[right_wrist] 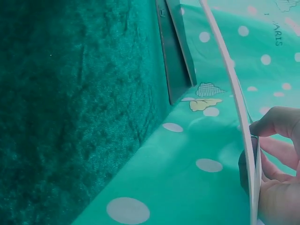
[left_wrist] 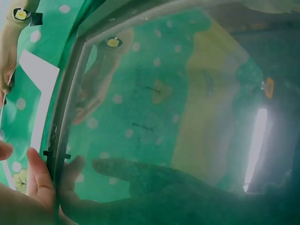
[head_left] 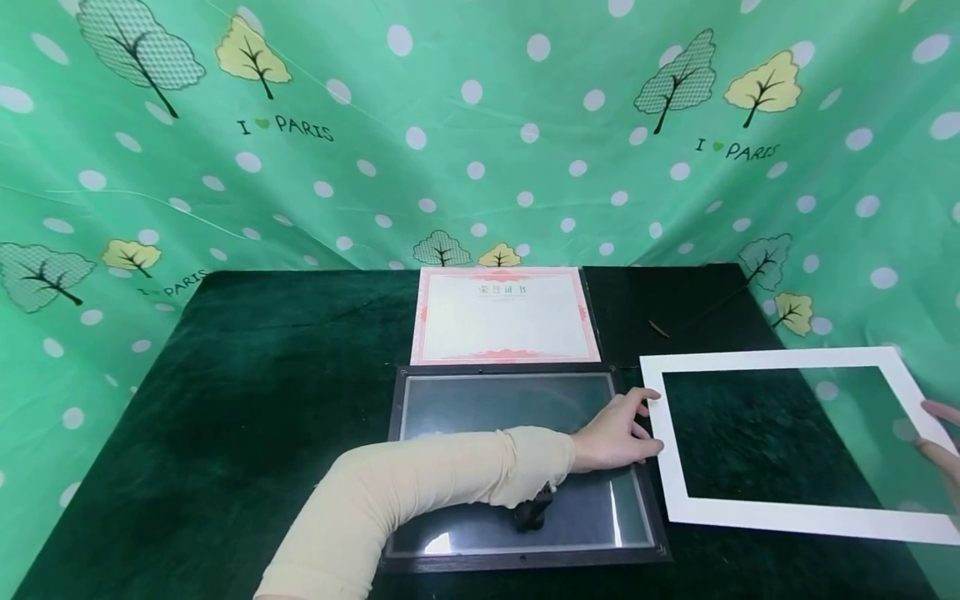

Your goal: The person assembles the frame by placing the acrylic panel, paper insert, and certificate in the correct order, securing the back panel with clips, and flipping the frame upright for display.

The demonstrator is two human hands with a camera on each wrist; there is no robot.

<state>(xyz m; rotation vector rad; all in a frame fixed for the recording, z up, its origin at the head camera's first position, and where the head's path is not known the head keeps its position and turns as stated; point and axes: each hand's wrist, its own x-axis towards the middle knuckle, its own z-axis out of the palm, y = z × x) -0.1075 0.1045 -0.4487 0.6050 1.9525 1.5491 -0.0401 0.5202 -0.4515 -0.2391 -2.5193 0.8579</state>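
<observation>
A white rectangular mat frame (head_left: 787, 510) with a large window stands at the right, held between both hands. The left hand (head_left: 617, 429) reaches across the dark picture frame (head_left: 525, 560) and has its fingertips on the mat's left edge. In the left wrist view, that hand's fingers (left_wrist: 41, 176) lie beside the picture frame's rim, close to the mat (left_wrist: 43, 79). The right hand (right_wrist: 280, 154) pinches the mat's far-right edge (right_wrist: 236, 98), partly cut off in the head view. Under the left forearm, the picture frame lies flat with a shiny clear pane.
A pink-bordered certificate (head_left: 506, 321) lies directly behind the picture frame. To its right is a black panel (head_left: 697, 317) with a small slim object (head_left: 659, 329) on it. Dark green velvet (head_left: 262, 400) covers the table, and a dotted green curtain (head_left: 480, 142) hangs behind.
</observation>
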